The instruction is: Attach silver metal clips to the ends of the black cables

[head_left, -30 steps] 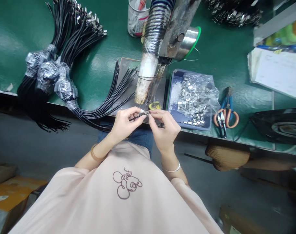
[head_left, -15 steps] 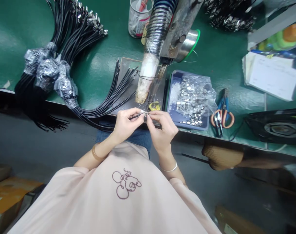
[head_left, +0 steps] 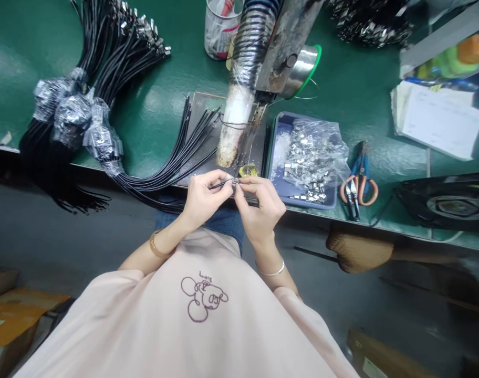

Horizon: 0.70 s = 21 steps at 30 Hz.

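Pinched in my left hand [head_left: 205, 198] is a black cable [head_left: 219, 184], its end pointing right. My right hand [head_left: 261, 206] closes finger and thumb on a small metal connector [head_left: 235, 181] at that cable end. Whether the two parts are fully joined is too small to tell. Just beyond my fingertips lie a yellow lump [head_left: 248, 170] and the grey work plate [head_left: 196, 113]. A row of loose cable ends [head_left: 200, 136] rests on the plate, running from a wrapped bundle [head_left: 103, 137] on the left.
A fume hose [head_left: 239, 105] and a solder spool [head_left: 302, 71] hang over the plate. To the right stand a blue tray [head_left: 277, 184] with bagged metal connectors [head_left: 314, 152], pliers [head_left: 360, 178], papers [head_left: 440, 121] and a black fan-like device [head_left: 452, 203]. More cable bundles [head_left: 129, 47] lie at the left.
The right fingertips have shifted slightly, and the metal piece at the cable end shows more clearly. The whole view has slid a little; both hands stay close together.
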{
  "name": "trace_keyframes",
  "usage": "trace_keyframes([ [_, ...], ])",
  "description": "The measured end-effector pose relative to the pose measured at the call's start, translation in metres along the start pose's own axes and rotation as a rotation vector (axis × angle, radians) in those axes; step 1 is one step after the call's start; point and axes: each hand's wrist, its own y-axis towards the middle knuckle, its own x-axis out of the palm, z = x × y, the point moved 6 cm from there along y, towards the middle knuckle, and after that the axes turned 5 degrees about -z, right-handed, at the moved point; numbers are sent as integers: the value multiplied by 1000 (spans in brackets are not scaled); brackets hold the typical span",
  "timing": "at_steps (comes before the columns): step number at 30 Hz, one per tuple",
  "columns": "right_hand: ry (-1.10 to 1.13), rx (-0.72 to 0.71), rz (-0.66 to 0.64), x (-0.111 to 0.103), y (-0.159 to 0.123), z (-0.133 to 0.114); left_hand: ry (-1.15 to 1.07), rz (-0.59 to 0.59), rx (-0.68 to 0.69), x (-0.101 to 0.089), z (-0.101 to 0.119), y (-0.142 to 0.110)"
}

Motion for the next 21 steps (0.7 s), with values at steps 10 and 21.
trace_keyframes([
  [10, -16, 16, -2, 0, 3, 0, -1, -6, 7, 1, 2, 3],
  [21, -54, -39, 7, 0, 3, -6, -13, -53, -25, 0, 4, 3],
])
